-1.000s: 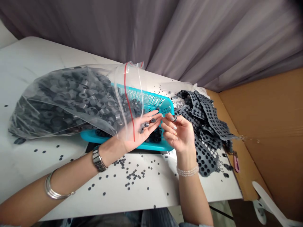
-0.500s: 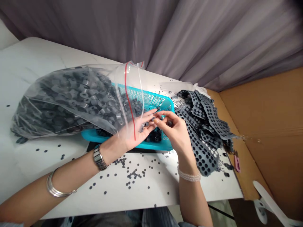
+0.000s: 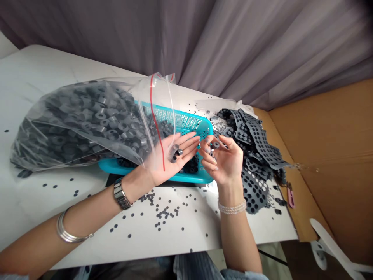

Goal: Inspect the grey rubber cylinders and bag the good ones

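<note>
My left hand (image 3: 169, 159) lies palm up with its fingers stretched out, partly inside the mouth of a clear zip bag (image 3: 84, 120). A few small grey ring-shaped pieces (image 3: 176, 151) rest loose on that palm. My right hand (image 3: 224, 159) is turned palm up, its fingers curled around several similar grey rings (image 3: 215, 145). The fingertips of both hands come close to each other over a turquoise basket (image 3: 204, 177). Many more grey rings fill the bag, which leans across the basket's left part. Dark pieces lie in the basket, partly hidden by my hands.
Perforated grey sheets (image 3: 259, 144) are heaped right of the basket. Small dark discs (image 3: 166, 213) are scattered over the white table (image 3: 96, 252). Pink-handled scissors (image 3: 290, 197) lie by a cardboard panel (image 3: 326, 147) at the right. A grey curtain (image 3: 186, 42) hangs behind.
My right hand has drawn away to the right from my left fingers and turned palm up, showing rings in it. My left hand has flattened, with rings still on the palm.
</note>
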`<state>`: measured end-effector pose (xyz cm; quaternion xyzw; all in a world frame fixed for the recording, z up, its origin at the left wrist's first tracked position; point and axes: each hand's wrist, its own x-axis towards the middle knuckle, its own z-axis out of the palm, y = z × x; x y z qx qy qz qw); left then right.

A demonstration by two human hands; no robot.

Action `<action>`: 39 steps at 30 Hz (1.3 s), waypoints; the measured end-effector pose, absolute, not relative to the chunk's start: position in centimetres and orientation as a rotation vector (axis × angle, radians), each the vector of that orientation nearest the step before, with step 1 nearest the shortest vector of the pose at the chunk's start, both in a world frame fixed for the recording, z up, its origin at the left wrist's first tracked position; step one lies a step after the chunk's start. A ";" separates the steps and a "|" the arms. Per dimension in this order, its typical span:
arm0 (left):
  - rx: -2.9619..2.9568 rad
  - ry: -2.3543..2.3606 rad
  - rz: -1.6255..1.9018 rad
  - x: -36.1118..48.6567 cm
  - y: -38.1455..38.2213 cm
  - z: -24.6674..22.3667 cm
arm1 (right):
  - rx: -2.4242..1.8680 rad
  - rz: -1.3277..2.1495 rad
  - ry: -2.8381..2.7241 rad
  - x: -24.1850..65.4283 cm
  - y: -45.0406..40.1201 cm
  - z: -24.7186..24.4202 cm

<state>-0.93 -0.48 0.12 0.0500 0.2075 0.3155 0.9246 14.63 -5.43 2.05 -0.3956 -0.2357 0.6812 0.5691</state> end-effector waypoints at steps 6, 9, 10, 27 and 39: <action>0.148 0.410 0.676 -0.9 -0.3 -0.2 | -1.181 1.459 -0.766 13.1 -5.4 1.3; 0.198 0.411 0.702 -0.9 -0.3 -0.1 | -1.428 1.226 -1.032 12.1 -5.6 1.0; 0.211 0.407 0.702 -0.9 -0.3 -0.1 | -1.492 1.146 -1.109 11.9 -5.6 0.9; 0.157 0.420 0.682 -1.1 -0.4 0.0 | -1.699 0.646 -1.518 13.1 -6.4 1.9; 0.173 0.395 0.645 -1.2 -0.3 0.0 | -1.554 0.873 -1.286 12.5 -5.7 1.1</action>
